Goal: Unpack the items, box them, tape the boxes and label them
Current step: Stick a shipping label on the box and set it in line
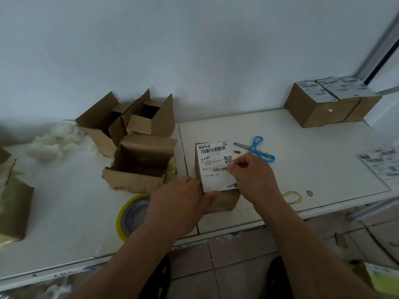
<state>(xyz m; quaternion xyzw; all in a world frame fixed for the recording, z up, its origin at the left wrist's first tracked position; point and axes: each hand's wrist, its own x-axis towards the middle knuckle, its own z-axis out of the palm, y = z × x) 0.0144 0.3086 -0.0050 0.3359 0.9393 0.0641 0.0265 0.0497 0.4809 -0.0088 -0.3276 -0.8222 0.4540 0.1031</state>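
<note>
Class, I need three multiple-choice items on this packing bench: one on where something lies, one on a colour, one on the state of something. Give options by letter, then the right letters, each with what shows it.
1. Where do the scissors lie?
A. right of the labelled box
B. inside an open box
C. on the floor

2. What colour is the rim of the tape roll?
A. red
B. yellow
C. black

3. What is the state of the box beneath the hands?
A. flaps open, nothing on it
B. crushed flat
C. closed, with a label on top

Answers:
1 A: the scissors rest on the table just right of that box.
2 B: the roll's edge shows yellow beside the left hand.
3 C: the right hand pinches the label's edge on the closed top.
</note>
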